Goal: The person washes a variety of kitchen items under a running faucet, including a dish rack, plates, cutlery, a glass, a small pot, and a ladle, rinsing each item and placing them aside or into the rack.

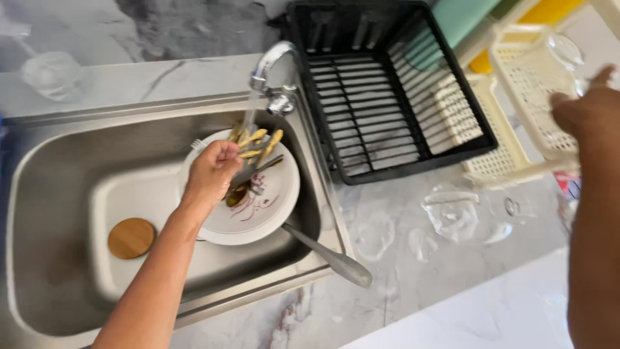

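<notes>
Left hand (212,173) closed around a bundle of gold-handled cutlery (256,143) under the running tap (271,71), above a white plate (271,200) in the steel sink (58,161); right hand (591,113) gripping a clear glass (563,50) over the cream basket (526,97); black dish rack (387,90) on the marble worktop (400,284).

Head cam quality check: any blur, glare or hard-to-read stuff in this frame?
Head view: daylight, even, soft shadows; the right hand at the cream plastic basket is motion-blurred; the clear glassware on the marble counter nearly vanishes against the pale stone; the left hand holding gold-handled cutlery under the running chrome tap is fairly sharp; mild sheen on the steel sink; wide-angle bend at the edges.
</notes>
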